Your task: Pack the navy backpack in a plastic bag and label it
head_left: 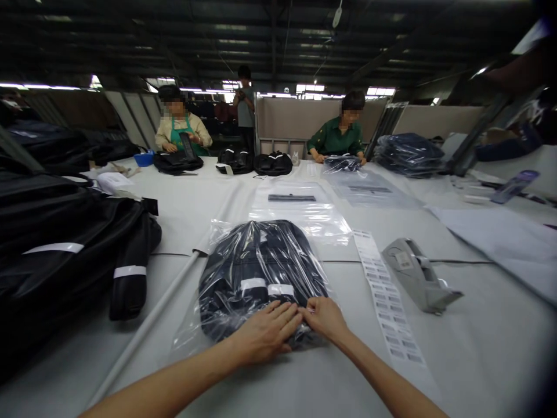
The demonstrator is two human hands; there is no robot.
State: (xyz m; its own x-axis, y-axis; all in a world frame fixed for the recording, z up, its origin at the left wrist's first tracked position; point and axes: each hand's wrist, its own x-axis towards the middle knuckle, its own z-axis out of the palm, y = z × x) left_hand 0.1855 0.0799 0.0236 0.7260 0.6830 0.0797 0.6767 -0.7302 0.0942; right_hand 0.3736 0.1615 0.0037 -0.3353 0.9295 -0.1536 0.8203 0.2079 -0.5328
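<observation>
A dark folded bag sealed inside a clear plastic bag (256,267) lies on the white table (478,348) straight in front of me. My left hand (265,334) rests flat on its near edge with the fingers together. My right hand (324,318) presses the same edge just beside it, fingertips pinching the plastic. The two hands touch at the fingertips.
A strip of barcode labels (385,296) and a grey tape dispenser (418,273) lie to the right. Empty clear bags (300,206) lie beyond. Black bags (65,249) pile up at the left beside a white rod (161,316). Two seated people (342,133) work at the far side.
</observation>
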